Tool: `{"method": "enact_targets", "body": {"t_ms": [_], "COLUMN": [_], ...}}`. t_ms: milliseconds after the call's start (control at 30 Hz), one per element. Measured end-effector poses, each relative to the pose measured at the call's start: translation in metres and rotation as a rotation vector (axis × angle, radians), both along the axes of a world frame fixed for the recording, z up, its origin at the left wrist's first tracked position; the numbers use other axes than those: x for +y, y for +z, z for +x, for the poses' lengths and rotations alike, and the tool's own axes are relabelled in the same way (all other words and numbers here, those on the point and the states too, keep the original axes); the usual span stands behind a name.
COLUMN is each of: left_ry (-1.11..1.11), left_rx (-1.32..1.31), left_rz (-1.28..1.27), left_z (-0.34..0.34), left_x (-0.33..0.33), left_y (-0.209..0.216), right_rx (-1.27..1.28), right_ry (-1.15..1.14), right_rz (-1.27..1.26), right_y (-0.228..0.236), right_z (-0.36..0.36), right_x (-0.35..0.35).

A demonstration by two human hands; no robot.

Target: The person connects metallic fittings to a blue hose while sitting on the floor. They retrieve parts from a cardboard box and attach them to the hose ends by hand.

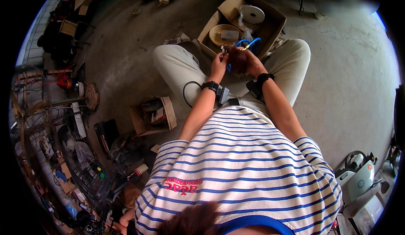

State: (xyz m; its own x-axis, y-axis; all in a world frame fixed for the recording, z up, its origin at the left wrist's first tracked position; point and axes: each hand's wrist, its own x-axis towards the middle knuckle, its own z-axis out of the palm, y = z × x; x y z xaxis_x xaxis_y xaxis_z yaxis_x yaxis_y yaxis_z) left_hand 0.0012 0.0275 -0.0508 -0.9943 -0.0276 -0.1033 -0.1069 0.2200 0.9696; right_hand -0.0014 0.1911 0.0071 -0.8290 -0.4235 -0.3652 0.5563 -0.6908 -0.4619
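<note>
Between my knees I hold a dark red-brown rounded object (pixel 237 62), its exact kind unclear. My right hand (pixel 253 63) is wrapped around its right side. My left hand (pixel 219 65) is closed at its left edge, fingers pinched together against it; whether something small sits in the pinch is hidden. A blue hose (pixel 254 41) loops over the top of the object, with a brass-coloured fitting (pixel 245 48) near my right fingers. More blue shows below my left fingers. Just beyond my hands stands an open cardboard box (pixel 276 24).
The box holds a white disc (pixel 253 14), a round tan basket (pixel 214 35) and clear plastic. A smaller open carton (pixel 170 113) stands left of my leg. Tools, cables and scrap crowd the left side. At lower right is a white-and-green rounded machine part (pixel 362 180).
</note>
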Motion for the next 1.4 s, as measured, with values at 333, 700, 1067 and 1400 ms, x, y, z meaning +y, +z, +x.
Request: {"method": "enact_targets", "body": {"t_ms": [333,700,1067,1400], "left_ry": [-0.208,-0.466,0.055,0.231], "left_rx": [0.015,-0.22,-0.033,-0.254], "left_rz": [-0.072,0.336,0.322,1.386], "left_z": [0.01,0.007,-0.001,-0.002], "left_x": [0.004,0.007,0.006,-0.013], "left_y": [0.011,0.002,0.001,0.018], "right_rx": [0.151,0.183,0.164,0.051], "right_ry": [0.092,0.123,-0.097,-0.125], "right_rz": [0.427,0.575,0.503,0.556], "right_y": [-0.008,-0.014,-0.034,-0.051], "right_z": [0.0,-0.002,-0.008,-0.009], "right_x": [-0.009,-0.001,-0.002,0.006]}}
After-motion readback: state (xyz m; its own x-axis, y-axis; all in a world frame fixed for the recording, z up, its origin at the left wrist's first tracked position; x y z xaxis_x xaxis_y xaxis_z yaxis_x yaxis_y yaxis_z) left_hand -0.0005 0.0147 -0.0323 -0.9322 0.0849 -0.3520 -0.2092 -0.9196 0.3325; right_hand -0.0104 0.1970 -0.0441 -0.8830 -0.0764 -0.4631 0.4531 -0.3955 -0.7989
